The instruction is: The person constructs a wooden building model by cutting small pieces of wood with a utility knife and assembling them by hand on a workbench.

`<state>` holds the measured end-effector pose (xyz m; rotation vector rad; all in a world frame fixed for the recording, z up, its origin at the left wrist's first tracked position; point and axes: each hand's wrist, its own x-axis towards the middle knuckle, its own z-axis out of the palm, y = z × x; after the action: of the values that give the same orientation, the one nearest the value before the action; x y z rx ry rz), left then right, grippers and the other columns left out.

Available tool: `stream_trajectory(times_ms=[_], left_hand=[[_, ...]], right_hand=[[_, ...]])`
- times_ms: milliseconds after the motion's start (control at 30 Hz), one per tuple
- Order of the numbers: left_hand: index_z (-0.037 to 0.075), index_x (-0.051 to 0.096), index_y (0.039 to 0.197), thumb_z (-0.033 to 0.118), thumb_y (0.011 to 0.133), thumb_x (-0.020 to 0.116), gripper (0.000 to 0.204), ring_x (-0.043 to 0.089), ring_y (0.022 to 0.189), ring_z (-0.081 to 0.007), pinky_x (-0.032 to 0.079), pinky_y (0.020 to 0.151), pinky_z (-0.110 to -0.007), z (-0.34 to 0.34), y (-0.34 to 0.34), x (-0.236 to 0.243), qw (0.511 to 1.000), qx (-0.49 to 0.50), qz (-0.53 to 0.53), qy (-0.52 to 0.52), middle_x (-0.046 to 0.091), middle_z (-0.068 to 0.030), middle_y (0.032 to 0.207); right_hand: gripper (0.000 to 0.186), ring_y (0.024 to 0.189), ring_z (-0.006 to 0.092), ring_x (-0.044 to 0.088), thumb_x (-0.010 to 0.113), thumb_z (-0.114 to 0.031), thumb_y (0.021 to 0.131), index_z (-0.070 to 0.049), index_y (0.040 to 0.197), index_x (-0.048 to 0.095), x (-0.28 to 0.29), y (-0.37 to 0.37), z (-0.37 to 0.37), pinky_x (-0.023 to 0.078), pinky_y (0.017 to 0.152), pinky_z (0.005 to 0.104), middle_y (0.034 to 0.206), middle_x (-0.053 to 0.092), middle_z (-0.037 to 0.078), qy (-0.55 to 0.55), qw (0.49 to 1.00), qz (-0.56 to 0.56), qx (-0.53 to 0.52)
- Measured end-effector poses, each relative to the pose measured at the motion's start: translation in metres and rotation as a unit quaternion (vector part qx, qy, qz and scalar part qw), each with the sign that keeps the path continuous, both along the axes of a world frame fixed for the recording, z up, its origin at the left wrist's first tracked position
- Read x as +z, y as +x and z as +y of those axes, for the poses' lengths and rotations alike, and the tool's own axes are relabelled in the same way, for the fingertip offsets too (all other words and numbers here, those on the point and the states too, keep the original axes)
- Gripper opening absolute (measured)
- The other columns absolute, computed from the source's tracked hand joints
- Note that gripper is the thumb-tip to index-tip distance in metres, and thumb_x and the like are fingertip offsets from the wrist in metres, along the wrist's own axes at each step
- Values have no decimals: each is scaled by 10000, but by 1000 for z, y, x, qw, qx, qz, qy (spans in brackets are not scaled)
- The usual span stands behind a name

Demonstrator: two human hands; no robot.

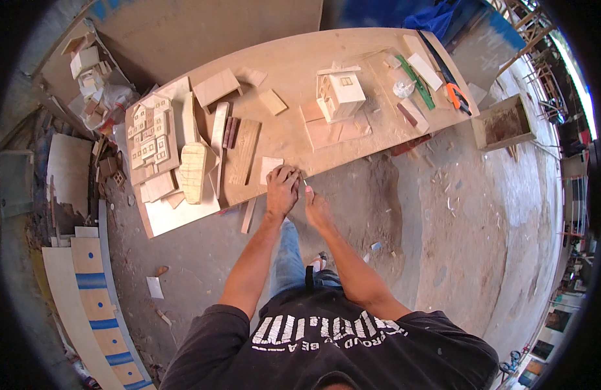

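At the near edge of the plywood tabletop (294, 65), my left hand (281, 187) is bent closed over a small piece that its fingers mostly hide, beside a pale square board (268, 162). Just right of it and slightly lower, my right hand (316, 207) grips a thin tool (305, 181), its narrow metal part pointing toward the left hand's fingertips. Long wooden strips (244, 151) lie to the left of my hands. A little wooden house model (339, 97) stands on a base board farther back.
Small house fronts (151, 133) and offcuts (193, 172) cover the table's left. An orange-handled saw (456, 96) and green strip (417, 84) lie at the right. A wooden box (502, 123) stands beyond it. Scrap wood (86, 71) is piled back left; striped panels (92, 286) lean lower left.
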<state>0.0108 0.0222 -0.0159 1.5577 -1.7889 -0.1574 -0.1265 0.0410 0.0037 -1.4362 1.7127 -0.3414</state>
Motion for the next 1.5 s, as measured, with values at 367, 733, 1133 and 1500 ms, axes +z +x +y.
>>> stream_trajectory(times_ms=[367, 733, 1133, 1500], left_hand=[[35, 680, 1016, 88, 786, 655, 238, 540, 1158, -244, 399, 932, -449, 4, 13, -3, 993, -75, -92, -23, 601, -51, 1151], [19, 673, 1018, 46, 745, 641, 276, 544, 1180, -253, 401, 941, -442, 0, 14, -6, 991, -92, -88, -32, 610, -79, 1154], [15, 667, 1013, 50, 751, 647, 265, 533, 1184, -256, 393, 956, -440, 0, 15, -6, 992, -104, -76, -6, 596, -78, 1155], [5, 670, 953, 47, 752, 646, 207, 566, 1133, -257, 411, 934, -432, -1, 12, -4, 991, -106, -65, -51, 619, -79, 1131]], right_hand=[[691, 958, 553, 603, 310, -492, 1035, 81, 919, 677, -15, 4, 3, 480, 840, 586, 954, 632, 374, -29, 999, 3, -26], [682, 962, 535, 611, 318, -484, 1038, 77, 899, 682, -4, 3, -9, 487, 841, 574, 947, 622, 381, -2, 998, 41, -37], [666, 900, 538, 630, 330, -494, 1030, 65, 894, 665, -6, 15, -2, 500, 810, 586, 917, 650, 361, -4, 998, 66, -15], [697, 957, 504, 642, 321, -511, 1026, 64, 899, 694, 6, 16, -7, 506, 860, 563, 956, 656, 353, 35, 994, 98, -19]])
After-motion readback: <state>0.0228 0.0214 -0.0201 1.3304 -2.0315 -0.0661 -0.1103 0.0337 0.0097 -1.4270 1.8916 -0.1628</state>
